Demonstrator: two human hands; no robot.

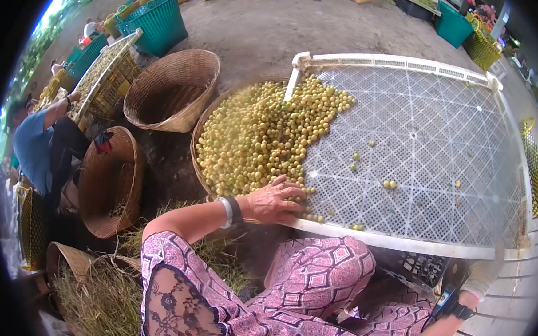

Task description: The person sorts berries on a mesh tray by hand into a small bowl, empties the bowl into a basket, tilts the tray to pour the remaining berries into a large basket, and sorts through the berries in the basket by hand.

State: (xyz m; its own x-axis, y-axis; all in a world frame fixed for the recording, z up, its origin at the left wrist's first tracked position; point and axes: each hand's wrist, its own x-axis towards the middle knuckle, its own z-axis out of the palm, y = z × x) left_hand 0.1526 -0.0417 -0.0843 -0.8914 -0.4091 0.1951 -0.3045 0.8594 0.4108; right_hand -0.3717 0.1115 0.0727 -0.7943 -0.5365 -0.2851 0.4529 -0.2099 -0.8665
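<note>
Both hands [484,275] near tray [419,125] (white); left [273,202] touches fruits [255,136].

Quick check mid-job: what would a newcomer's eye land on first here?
First, the big heap of small yellow-green fruit, in a round basket at the tray's left end, with the left hand at its near edge. Then the wide white mesh tray filling the right side, with only scattered fruit beyond the heap. Below it, pink patterned clothing stands out.

A teal basket [157,25] stands beyond a wicker basket [192,68]; a blue-shirted person [35,144] is at far left; dry stalks [104,299] lie nearer.
</note>
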